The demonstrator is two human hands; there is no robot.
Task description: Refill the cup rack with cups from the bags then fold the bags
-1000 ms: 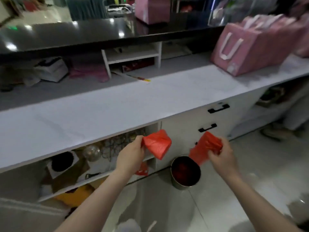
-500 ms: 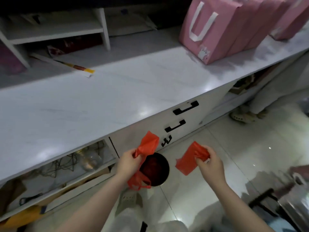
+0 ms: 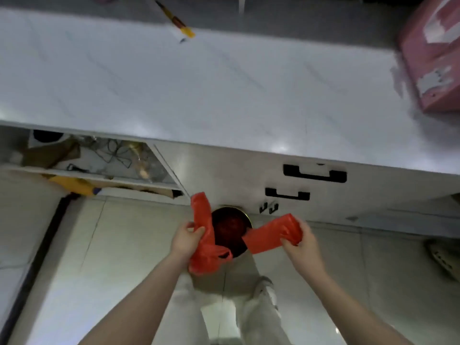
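My left hand (image 3: 187, 239) grips a crumpled red plastic bag (image 3: 204, 235) whose handles hang down below my fist. My right hand (image 3: 300, 241) grips a second red bag (image 3: 272, 232), folded into a flat strip that points left. Both bags hang over a round metal bin (image 3: 230, 226) on the floor, which has red material inside. No cups or cup rack are in view.
A white counter (image 3: 224, 90) runs across the top, with a pink bag (image 3: 433, 53) at its right end and a yellow-tipped pen (image 3: 178, 21) at the back. Black drawer handles (image 3: 315, 171) sit under it. An open shelf (image 3: 94, 158) at left holds wires and clutter.
The view has tilted down toward the floor. Both hands stay over the bin; the right bag now sticks out as a longer strip and the left bag hangs lower.
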